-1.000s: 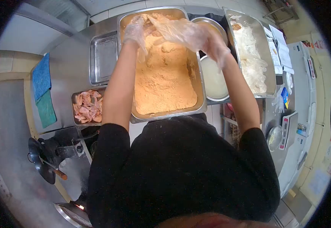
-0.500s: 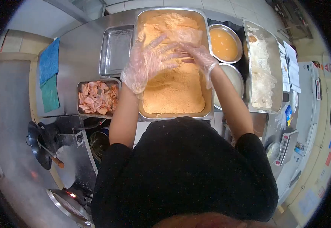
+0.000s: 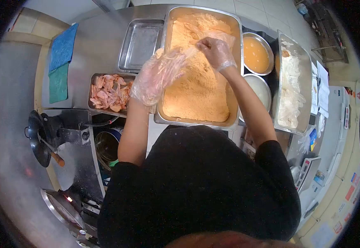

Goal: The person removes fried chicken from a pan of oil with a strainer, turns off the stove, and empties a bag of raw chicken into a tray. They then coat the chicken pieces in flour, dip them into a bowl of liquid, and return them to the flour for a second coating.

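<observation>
Both my hands are in clear plastic gloves over a deep steel tray of orange breadcrumbs. My left hand is at the tray's left side, fingers pointing to the right and crumbs stuck to the glove. Thin plastic of the left glove stretches past its fingertips toward my right hand. That right hand is closed, fingertips pinching the end of this plastic. Behind it, a crumb-dusted clear plastic sheet lies on the breadcrumbs.
Left of the crumbs are a bare steel tray and a tray of raw chicken pieces. To the right stand a bowl of orange liquid, a bowl of pale contents and a long tray of white flour. A wok is at lower left.
My right hand has gone from spread fingers to a closed pinch on the left glove's tip. My left hand has turned, its fingers drawn closer together. The whole view has shifted slightly.
</observation>
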Tool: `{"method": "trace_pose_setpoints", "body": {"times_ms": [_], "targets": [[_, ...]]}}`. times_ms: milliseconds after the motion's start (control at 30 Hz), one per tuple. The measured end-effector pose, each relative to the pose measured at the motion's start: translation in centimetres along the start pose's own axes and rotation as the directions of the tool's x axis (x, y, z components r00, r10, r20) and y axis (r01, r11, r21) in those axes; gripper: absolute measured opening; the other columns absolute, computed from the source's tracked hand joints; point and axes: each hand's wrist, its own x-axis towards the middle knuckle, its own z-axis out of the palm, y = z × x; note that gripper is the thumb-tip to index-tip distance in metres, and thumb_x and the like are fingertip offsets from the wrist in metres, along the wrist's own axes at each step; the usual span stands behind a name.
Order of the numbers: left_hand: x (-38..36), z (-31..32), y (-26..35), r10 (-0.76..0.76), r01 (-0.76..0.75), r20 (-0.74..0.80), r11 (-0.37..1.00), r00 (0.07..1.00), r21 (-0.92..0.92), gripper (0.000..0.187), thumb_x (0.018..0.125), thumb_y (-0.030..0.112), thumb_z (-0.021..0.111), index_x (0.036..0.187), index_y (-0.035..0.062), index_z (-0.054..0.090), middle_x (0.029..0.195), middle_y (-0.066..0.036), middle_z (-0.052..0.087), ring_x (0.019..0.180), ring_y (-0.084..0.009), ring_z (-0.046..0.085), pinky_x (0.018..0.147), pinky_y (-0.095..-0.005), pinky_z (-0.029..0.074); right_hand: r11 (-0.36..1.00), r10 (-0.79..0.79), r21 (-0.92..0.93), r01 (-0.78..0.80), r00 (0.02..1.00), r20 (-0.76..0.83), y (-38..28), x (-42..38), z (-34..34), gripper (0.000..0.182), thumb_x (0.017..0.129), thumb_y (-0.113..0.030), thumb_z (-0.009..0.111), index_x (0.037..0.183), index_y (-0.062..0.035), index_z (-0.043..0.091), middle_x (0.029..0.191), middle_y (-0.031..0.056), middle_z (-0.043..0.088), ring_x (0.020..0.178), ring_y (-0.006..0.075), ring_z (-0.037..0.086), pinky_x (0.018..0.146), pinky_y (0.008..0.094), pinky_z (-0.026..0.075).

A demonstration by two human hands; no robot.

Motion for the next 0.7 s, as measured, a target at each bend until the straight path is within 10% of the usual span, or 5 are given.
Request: {"method": "trace_pose_setpoints", "body": {"times_ms": [167, 400, 467, 700], "targets": [[-1.9, -3.2, 1.2, 0.087, -0.071, 0.071, 0.978, 0.994, -0.194, 0.062, 0.104, 0.034, 0.043, 0.151, -0.0042, 0.029, 0.155, -0.022, 0.035, 0.141, -0.0353, 0.039, 0.118, -0.0484, 0.032, 0.993, -0.027, -0.118, 0.028, 1.0, 0.005, -0.4, 3.5, 1.0, 0.028, 0.093, -0.033, 0.064, 0.104, -0.0092, 0.073, 0.094, 0.0154, 0.073, 0.087, 0.0314, 0.069, 0.081, 0.0406, 0.053], [-6.2, -3.7, 1.4, 0.362, -0.38, -0.286, 0.925, 0.887, -0.007, 0.057, 0.102, 0.03, 0.048, 0.15, 0.001, 0.035, 0.156, -0.022, 0.032, 0.14, -0.0385, 0.04, 0.118, -0.0495, 0.031, 0.837, 0.026, -0.545, -0.06, 0.997, -0.069, 6.4, 13.7, 0.3, 0.029, 0.098, -0.03, 0.054, 0.115, -0.0119, 0.069, 0.109, 0.0161, 0.07, 0.104, 0.0367, 0.065, 0.089, 0.0459, 0.052], [-7.8, -3.9, 1.1, 0.425, -0.432, -0.31, 0.9, 0.85, 0.049, 0.059, 0.102, 0.033, 0.05, 0.15, 0.0024, 0.036, 0.157, -0.022, 0.03, 0.141, -0.0382, 0.038, 0.117, -0.048, 0.034, 0.755, 0.013, -0.65, 0.082, 0.99, 0.141, 10.5, 14.8, 0.9, 0.031, 0.098, -0.029, 0.051, 0.118, -0.0108, 0.067, 0.112, 0.0198, 0.068, 0.108, 0.0391, 0.063, 0.092, 0.0466, 0.05], [-10.7, -4.4, -1.4, 0.464, -0.406, -0.287, 0.881, 0.838, 0.242, 0.047, 0.104, 0.03, 0.051, 0.142, 0.0018, 0.048, 0.129, -0.015, 0.06, 0.116, -0.028, 0.062, 0.105, -0.0431, 0.046, 0.839, 0.104, -0.535, -0.101, 0.994, -0.025, 1.6, 5.9, -2.2, 0.032, 0.095, -0.034, 0.057, 0.103, -0.0073, 0.071, 0.101, 0.0189, 0.071, 0.099, 0.0352, 0.066, 0.084, 0.044, 0.051]]}}
